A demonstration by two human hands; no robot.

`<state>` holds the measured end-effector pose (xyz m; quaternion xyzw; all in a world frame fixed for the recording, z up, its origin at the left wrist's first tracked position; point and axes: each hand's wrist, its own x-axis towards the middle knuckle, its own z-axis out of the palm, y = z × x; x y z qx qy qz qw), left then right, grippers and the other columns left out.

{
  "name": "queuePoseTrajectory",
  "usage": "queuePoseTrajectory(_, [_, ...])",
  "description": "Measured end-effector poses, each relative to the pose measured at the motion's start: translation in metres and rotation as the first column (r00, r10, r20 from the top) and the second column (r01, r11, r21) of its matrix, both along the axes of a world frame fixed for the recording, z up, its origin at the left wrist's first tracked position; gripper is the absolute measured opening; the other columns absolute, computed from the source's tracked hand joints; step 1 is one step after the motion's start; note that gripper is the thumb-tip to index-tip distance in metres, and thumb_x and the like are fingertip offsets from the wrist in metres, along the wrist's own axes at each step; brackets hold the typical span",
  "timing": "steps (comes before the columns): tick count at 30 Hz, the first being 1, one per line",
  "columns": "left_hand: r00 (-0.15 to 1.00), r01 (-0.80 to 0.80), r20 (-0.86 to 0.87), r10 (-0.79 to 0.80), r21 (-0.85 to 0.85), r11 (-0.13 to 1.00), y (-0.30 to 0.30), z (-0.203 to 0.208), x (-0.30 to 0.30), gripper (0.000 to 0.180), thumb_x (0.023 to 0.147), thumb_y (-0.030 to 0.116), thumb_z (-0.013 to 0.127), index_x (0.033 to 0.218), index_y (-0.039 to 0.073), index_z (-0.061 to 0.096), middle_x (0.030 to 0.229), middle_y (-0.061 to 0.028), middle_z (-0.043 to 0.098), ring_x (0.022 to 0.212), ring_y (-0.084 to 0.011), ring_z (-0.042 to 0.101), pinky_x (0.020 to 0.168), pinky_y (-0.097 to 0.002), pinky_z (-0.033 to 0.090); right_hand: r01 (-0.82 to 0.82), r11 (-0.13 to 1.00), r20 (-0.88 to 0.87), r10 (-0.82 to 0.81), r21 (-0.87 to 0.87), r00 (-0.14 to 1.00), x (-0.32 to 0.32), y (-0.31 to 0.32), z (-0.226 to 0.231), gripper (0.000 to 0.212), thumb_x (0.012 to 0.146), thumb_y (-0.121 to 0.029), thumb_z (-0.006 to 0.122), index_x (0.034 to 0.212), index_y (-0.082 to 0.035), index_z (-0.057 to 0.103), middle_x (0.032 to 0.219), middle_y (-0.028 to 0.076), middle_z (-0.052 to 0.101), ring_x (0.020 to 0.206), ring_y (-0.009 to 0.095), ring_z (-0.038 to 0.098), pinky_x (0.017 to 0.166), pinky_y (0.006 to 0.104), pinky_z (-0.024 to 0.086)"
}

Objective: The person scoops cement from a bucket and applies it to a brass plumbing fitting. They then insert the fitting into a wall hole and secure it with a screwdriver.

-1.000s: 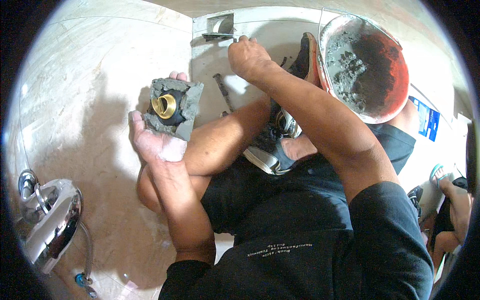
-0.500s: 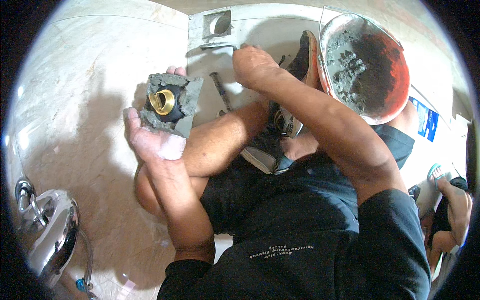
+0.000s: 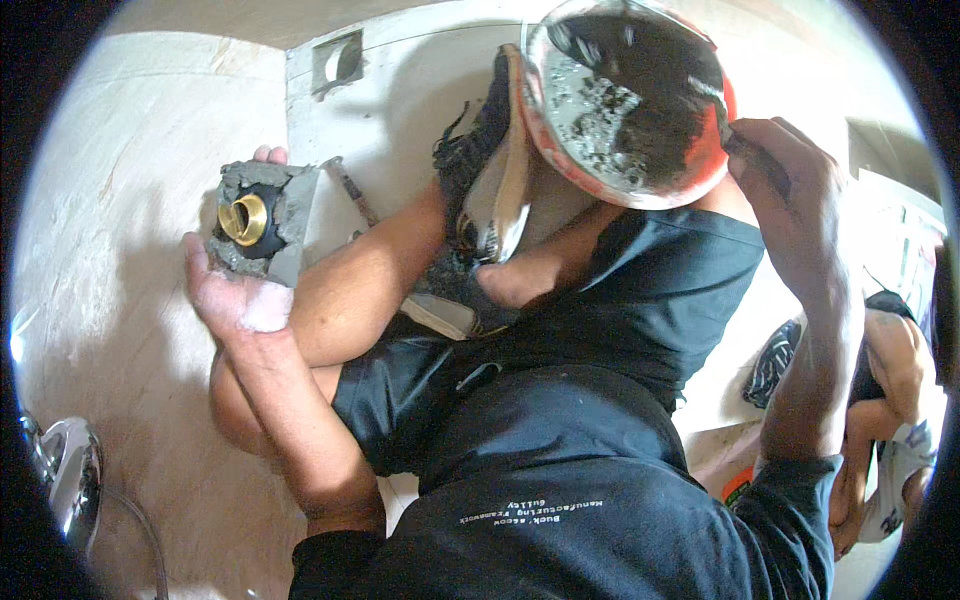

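My left hand point(image 3: 240, 300) holds up a square floor drain point(image 3: 293, 225), fingers and palm around its edges. Grey mortar is spread over its upturned side, around a black collar and a brass core point(image 3: 245, 220). Over at the right, my right hand point(image 3: 790, 170) is closed at the rim of a red bucket point(image 3: 640, 199) of wet grey mortar point(image 3: 595, 100). It grips a small trowel; a blurred pale streak inside the bucket looks like its blade. The fingers hide most of the handle.
Beyond my crossed legs, a square recess with a round hole point(image 3: 340, 64) sits near the corner. A dark-handled tool point(image 3: 352, 192) lies beside my shin. Chrome fittings point(image 3: 75, 470) stand at the lower left. Another person point(image 3: 890, 370) is at the far right.
My right hand has swung from near the recess to the bucket's right rim, taking the trowel with it. The left hand still holds the drain. The whole view has shifted to the right.
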<state>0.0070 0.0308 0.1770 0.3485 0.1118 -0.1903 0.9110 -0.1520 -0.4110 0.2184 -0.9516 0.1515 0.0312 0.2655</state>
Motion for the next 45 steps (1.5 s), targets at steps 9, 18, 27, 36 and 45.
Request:
queuePoseTrajectory(9, [0.996,-0.054,-0.069,0.052,-0.023,0.998,-0.013,-0.011,-0.002,0.09,0.104,0.061,0.016,0.162,-0.009,0.012,0.168,-0.0332,0.016,0.155,-0.0491,0.02,0.127,-0.0645,0.016,-0.421,0.663,-0.243,0.349,-0.618,0.905,0.022,-0.022,-0.028,0.011,0.079,-0.013,0.07,0.079,-0.003,0.074,0.085,0.016,0.074,0.091,0.032,0.074,0.081,0.0452,0.06])
queuePoseTrajectory(18, [0.99,-0.109,-0.082,0.111,0.03,0.994,-0.002,-0.001,0.0,0.094,0.104,0.067,0.01,0.162,-0.007,0.014,0.168,-0.0332,0.017,0.154,-0.0512,0.021,0.126,-0.0655,0.016,-0.741,0.484,-0.642,0.392,-0.465,0.659,0.058,0.023,0.046,0.012,0.08,-0.009,0.07,0.083,-0.002,0.078,0.083,0.017,0.075,0.085,0.031,0.076,0.081,0.0426,0.062])
queuePoseTrajectory(27, [0.992,-0.097,-0.076,0.1,0.033,0.995,-0.005,-0.004,0.0,0.093,0.105,0.066,0.01,0.162,-0.007,0.013,0.168,-0.0328,0.016,0.155,-0.0498,0.02,0.127,-0.0641,0.015,-0.644,0.649,-0.411,0.5,-0.406,0.763,0.071,-0.014,0.053,0.017,0.084,-0.014,0.068,0.094,-0.002,0.074,0.098,0.018,0.071,0.099,0.034,0.069,0.091,0.0459,0.055])
queuePoseTrajectory(36, [0.991,-0.102,-0.088,0.104,0.029,0.994,-0.006,-0.001,0.0,0.091,0.105,0.063,0.012,0.162,-0.008,0.013,0.168,-0.0323,0.017,0.155,-0.0495,0.02,0.127,-0.0645,0.015,-0.519,0.787,-0.647,0.21,-0.334,0.733,0.085,-0.045,-0.014,0.013,0.09,-0.016,0.068,0.095,-0.005,0.074,0.107,0.015,0.069,0.111,0.032,0.064,0.098,0.0467,0.05])
queuePoseTrajectory(45, [0.992,-0.108,-0.062,0.114,0.097,0.989,-0.012,-0.001,0.002,0.089,0.105,0.059,0.016,0.161,-0.011,0.014,0.167,-0.033,0.018,0.155,-0.0498,0.02,0.127,-0.0652,0.015,-0.679,0.591,-0.11,0.714,-0.436,0.692,0.071,-0.019,-0.087,0.026,0.084,-0.011,0.067,0.108,-0.016,0.077,0.113,0.001,0.063,0.114,0.024,0.058,0.098,0.0395,0.051])
